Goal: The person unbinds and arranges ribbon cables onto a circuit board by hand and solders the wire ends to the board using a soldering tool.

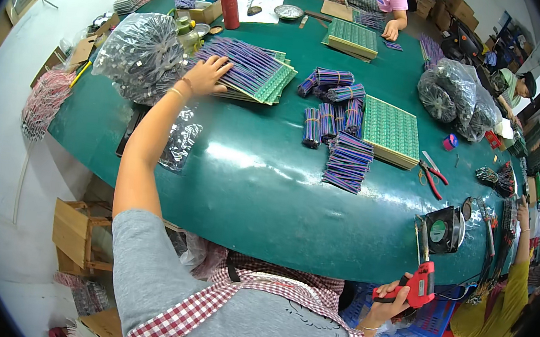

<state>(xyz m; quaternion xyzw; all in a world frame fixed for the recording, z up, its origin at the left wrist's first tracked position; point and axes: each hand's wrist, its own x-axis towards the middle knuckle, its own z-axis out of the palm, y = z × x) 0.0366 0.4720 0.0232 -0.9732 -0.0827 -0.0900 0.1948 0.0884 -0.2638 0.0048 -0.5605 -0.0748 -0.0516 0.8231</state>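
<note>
My left hand (208, 75) lies with its fingers spread on a layer of thin purple-blue wires (244, 62), which cover a stack of green boards (278, 88). My right hand (392, 300), near the front edge of the table, grips a red soldering gun (420, 285), its metal tip pointing away from me. Just beyond the tip stands a small black fan (444, 229). Tied bundles of purple wires (334, 77) and a loose pile of them (348, 163) sit mid-table, beside another stack of green boards (392, 129).
A large plastic bag (141, 55) stands left of the boards, and more bags (459, 96) are at the right. Red-handled pliers (435, 178) lie near the fan. A red flask (229, 5) stands at the back. Co-workers sit across and to the right. A blue crate (417, 329) is below.
</note>
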